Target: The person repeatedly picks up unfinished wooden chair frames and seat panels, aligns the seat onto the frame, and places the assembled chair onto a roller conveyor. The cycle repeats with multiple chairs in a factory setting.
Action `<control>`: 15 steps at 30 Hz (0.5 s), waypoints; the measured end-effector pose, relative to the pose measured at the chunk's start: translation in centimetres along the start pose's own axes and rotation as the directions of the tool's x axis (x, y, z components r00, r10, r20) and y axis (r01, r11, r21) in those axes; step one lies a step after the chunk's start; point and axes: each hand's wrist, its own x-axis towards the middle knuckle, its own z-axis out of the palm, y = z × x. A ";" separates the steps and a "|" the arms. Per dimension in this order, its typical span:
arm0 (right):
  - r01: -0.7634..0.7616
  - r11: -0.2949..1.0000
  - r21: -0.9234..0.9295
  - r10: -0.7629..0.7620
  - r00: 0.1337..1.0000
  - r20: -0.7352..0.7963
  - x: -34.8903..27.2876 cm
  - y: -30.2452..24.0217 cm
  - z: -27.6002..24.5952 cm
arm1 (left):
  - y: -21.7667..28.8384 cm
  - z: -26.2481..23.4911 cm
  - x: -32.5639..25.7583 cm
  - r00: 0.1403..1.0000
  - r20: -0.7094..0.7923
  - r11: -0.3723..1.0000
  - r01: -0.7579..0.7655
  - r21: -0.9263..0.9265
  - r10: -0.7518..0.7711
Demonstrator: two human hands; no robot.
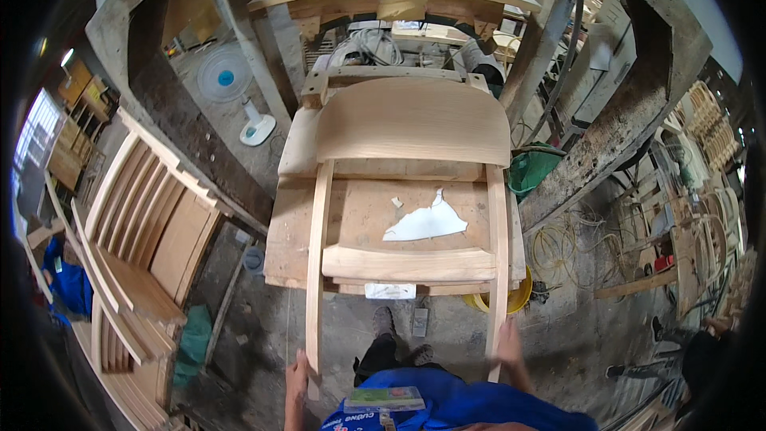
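A pale wooden chair back frame (411, 262) lies on a worn wooden workbench (295, 235). Its wide curved backrest (412, 124) is at the far end, and a crosspiece joins its two long legs. Both legs reach past the bench's near edge toward me. My left hand (296, 383) is closed at the end of the left leg, its thumb up along the outer side. Around the lower right leg, my right hand (511, 347) is closed too, slightly blurred. Between the legs, a torn white sheet (427, 219) lies on the bench.
A metal machine frame (191, 128) rises around the bench. Curved wooden parts (140, 207) are stacked at left, near a standing fan (257, 126). A yellow basin (519, 291) and a green bag (533, 169) are at right, with loose cord (562, 251) on the floor. Another person (702, 367) is at far right.
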 end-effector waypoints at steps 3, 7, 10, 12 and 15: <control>-0.369 0.895 0.250 0.367 0.929 0.054 -10.7 5.9 1.1 | -2.5 0.8 -3.5 0.976 0.111 0.933 0.211 -0.293 -0.186; -0.193 0.976 0.103 0.195 0.981 -0.011 -7.1 6.5 0.6 | -2.1 1.6 -4.6 0.972 0.090 0.931 0.235 -0.280 -0.218; -0.119 0.973 0.198 0.109 0.992 0.061 -3.0 2.3 -2.1 | -0.2 2.7 -4.3 0.993 0.035 0.972 0.117 -0.204 -0.112; -0.080 0.955 0.286 0.057 0.995 0.087 -0.3 0.3 -3.3 | 1.8 3.8 -3.9 0.998 0.016 0.981 0.060 -0.185 -0.058; -0.014 0.951 0.307 -0.018 0.995 0.099 3.7 -2.5 -4.3 | 5.2 4.9 -3.6 0.999 -0.044 0.985 -0.002 -0.172 -0.006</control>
